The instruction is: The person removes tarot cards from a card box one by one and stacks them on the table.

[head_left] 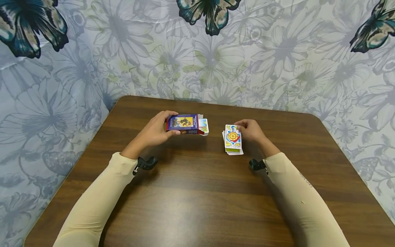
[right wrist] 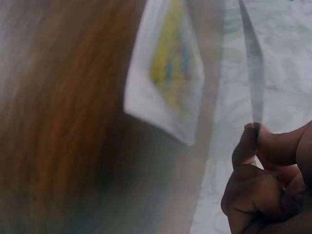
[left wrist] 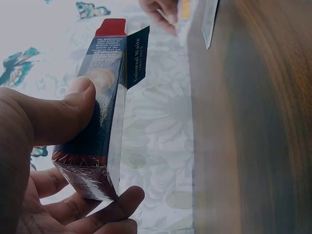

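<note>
My left hand [head_left: 155,129] grips a purple tarot card box [head_left: 182,123], thumb on the near side and fingers around the back. Its right end is open, and a tarot card [head_left: 203,126] sticks out there. In the left wrist view, the box's dark side flap [left wrist: 138,57] and red flap [left wrist: 111,27] stand out. To the right, my right hand [head_left: 251,129] pinches a tarot card with a wheel picture [head_left: 233,136] at its upper right corner. Seen edge-on in the right wrist view, this card is apart from the blurred card pile [right wrist: 163,73] beneath it.
Everything is over a brown wooden table [head_left: 185,199] with rounded far corners. Behind it hangs a flowered cloth [head_left: 213,65] with butterflies. Dark straps with devices, one [head_left: 146,163] on the left wrist and one [head_left: 257,164] on the right, sit beside the sleeves.
</note>
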A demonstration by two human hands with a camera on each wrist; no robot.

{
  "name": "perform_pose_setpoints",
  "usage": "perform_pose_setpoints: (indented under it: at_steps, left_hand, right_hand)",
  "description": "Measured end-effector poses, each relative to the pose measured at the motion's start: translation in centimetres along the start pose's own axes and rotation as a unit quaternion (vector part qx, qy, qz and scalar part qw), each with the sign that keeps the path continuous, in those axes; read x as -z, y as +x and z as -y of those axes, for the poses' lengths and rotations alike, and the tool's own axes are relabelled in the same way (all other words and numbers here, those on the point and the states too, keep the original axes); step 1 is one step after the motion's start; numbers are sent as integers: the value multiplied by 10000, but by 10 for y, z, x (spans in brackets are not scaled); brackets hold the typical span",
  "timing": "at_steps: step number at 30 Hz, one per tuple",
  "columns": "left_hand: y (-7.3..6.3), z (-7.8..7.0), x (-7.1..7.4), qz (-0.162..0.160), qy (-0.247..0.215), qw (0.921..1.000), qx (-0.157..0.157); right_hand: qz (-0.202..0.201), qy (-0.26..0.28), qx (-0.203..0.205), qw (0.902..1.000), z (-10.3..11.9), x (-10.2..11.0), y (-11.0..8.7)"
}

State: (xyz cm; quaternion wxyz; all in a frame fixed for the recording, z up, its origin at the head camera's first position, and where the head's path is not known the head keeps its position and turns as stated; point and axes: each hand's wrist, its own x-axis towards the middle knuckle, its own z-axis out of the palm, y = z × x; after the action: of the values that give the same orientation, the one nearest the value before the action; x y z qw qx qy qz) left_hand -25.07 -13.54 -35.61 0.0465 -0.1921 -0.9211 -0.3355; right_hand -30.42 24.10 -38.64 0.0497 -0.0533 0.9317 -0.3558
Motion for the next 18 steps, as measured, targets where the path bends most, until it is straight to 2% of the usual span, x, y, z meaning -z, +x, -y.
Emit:
perform_pose_setpoints:
  at_steps: [3, 7, 18]
  left_hand:
    - [-1, 1, 0, -29, 4, 10000, 24]
    - [0, 2, 0, -50, -15, 10000, 36]
    - [1, 2, 1, -52, 4, 10000, 15]
  right_hand:
    - [214, -350, 43, 9991, -4, -3, 7]
    - [196, -855, 83, 9961, -5, -7, 13]
    - [201, -1558, -308, 9871, 4, -16, 12]
